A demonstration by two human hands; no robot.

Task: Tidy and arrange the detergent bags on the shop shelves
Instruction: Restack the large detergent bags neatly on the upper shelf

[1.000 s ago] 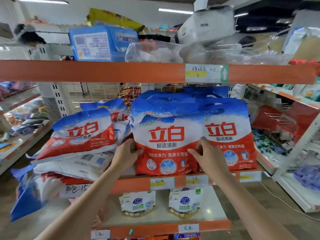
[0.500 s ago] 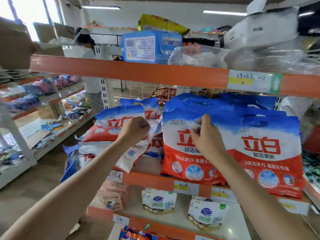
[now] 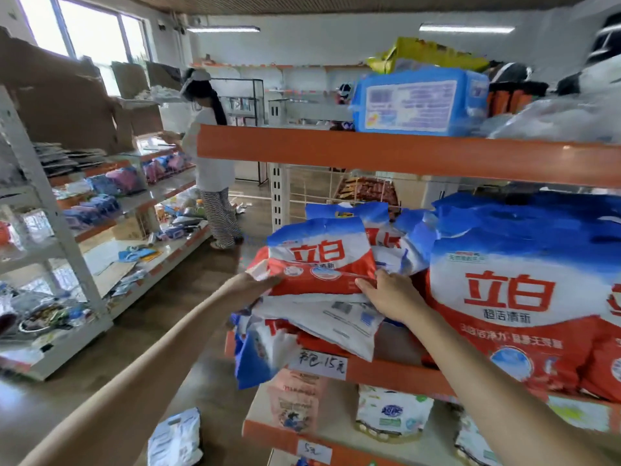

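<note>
Both hands, left and right, gripping small detergent bag, fingertips hidden beneath

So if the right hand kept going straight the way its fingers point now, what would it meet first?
The right hand points up and left, fingers already at the lower right edge of the top small detergent bag, so it meets that bag at once. Pushing on would probably slide it toward the left hand at the opposite corner; depth is unclear.

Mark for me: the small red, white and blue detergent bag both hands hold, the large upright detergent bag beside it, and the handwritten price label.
Small red, white and blue detergent bag (image 3: 322, 260): head view, printed front.
Large upright detergent bag (image 3: 510, 297): head view, red logo.
Handwritten price label (image 3: 318, 364): head view, centre.
</note>
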